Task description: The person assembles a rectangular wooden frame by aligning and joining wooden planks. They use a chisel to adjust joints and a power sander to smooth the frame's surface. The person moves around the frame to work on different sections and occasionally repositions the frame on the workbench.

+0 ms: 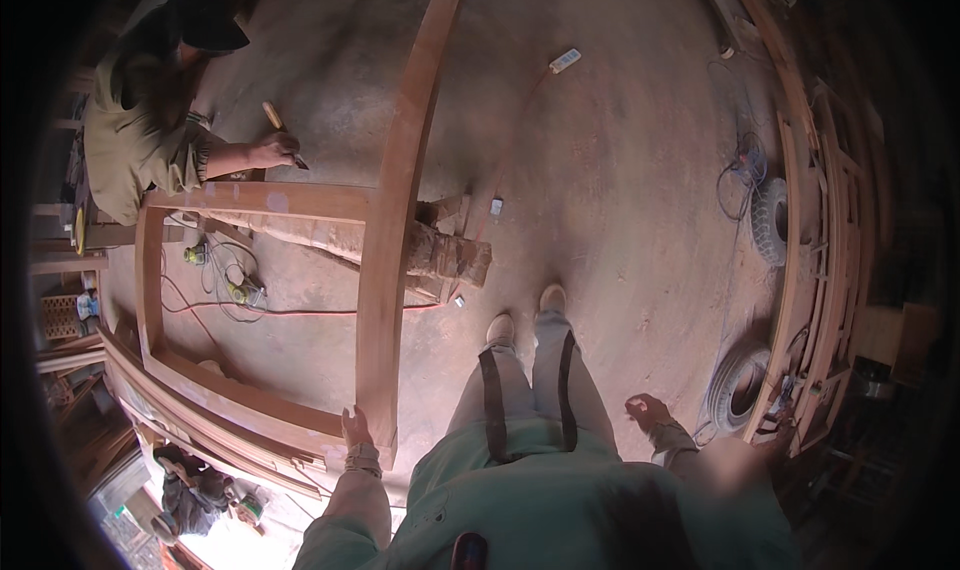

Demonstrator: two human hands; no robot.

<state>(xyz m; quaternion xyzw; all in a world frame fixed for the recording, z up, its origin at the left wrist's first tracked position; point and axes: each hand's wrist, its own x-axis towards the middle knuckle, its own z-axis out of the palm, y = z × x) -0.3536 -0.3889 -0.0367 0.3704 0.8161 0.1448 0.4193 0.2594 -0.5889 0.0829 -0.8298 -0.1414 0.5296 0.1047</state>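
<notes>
A large reddish-brown wooden frame [382, 260] lies raised at my left, its long beam running away from me. At its near corner, my left hand [357, 430] rests against the wood with its fingers stretched forward. My right hand [648, 410] hangs out to my right, off the frame, its fingers loosely bent and apart with nothing visible in them. Across the frame, a co-worker in a khaki top and dark cap leans over the far rail [300, 200]. That person's hand [272, 151] grips a tool with a pale wooden handle [272, 116] and a dark end.
A rough timber support [440, 253] stands beneath the frame. Green power tools [238, 292] and cables lie on the floor, with an orange cord [330, 313] and a white power strip [565, 61]. Two tires [738, 385] and long timbers [800, 260] line the right. Another person [195, 485] is at lower left.
</notes>
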